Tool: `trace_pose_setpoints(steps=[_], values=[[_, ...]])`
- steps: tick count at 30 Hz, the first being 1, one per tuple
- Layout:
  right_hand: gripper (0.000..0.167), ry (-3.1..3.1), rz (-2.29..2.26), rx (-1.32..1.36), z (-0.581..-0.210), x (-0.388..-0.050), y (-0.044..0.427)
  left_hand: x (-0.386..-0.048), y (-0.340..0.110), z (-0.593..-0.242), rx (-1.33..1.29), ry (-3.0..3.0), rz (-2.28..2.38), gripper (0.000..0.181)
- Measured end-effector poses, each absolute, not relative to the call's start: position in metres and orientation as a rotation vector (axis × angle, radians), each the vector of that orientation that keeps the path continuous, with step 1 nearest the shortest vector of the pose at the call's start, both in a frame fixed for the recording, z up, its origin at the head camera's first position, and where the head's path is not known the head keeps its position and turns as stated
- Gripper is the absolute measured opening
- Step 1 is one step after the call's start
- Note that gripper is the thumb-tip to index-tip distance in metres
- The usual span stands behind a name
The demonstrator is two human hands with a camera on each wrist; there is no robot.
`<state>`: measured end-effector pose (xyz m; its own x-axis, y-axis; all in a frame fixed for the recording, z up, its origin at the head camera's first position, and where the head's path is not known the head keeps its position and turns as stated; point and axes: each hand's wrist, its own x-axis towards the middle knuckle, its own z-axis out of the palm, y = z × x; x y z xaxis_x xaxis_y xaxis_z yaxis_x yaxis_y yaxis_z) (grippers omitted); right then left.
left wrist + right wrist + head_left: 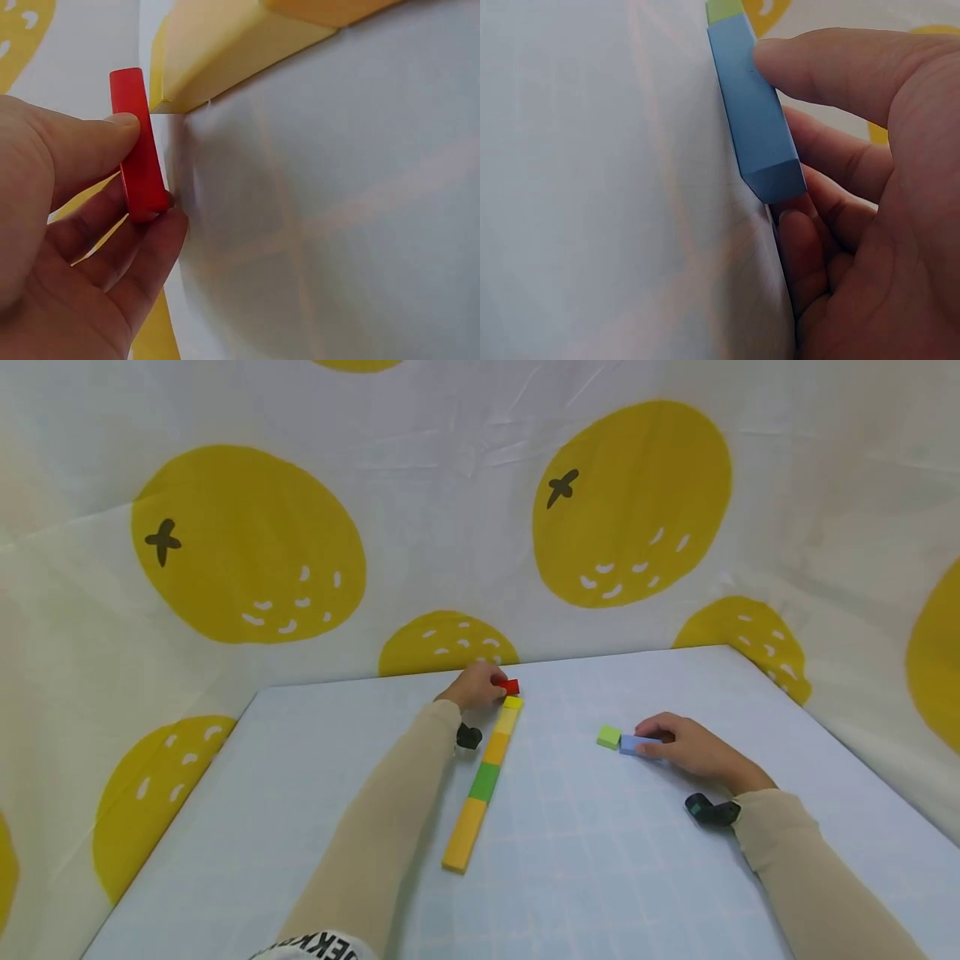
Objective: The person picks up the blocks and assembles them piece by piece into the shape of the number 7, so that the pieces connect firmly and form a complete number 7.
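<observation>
At the far end of a row of blocks, my left hand (472,687) pinches a red block (141,150) between thumb and fingers. The row, laid end to end, has a small yellow block (513,702) nearest the red one, then a pale yellow block (506,721), an orange block (496,748), a green block (484,782) and a long yellow-orange block (465,835). To the right, my right hand (688,747) holds a blue block (754,97) on the table, thumb on one side. The blue block's far end meets a light green block (608,737).
A pale checked cloth covers the table (562,877). Behind it hangs a white curtain (450,527) printed with large yellow fruits, close to the left hand at the back edge. Each wrist wears a small black camera (712,811).
</observation>
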<state>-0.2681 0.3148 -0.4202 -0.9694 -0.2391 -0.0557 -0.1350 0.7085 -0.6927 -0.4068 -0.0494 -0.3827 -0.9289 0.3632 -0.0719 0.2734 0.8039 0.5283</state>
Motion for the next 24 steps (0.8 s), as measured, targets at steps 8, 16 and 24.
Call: trace_pose_setpoints(steps=[8,16,24], values=[[0.046,2.780,-1.119,-0.297,-0.4218,-0.2675,0.3132,-0.4064,-0.0520,-0.3847,0.505,2.833,0.785,0.031],[0.047,2.789,-1.128,-0.303,-0.4201,-0.2681,0.3103,-0.4037,-0.0533,-0.3852,0.453,2.842,0.854,0.030],[0.047,2.790,-1.121,-0.271,-0.4193,-0.2660,0.3108,-0.3997,-0.0480,-0.3866,0.454,2.861,0.799,0.031]])
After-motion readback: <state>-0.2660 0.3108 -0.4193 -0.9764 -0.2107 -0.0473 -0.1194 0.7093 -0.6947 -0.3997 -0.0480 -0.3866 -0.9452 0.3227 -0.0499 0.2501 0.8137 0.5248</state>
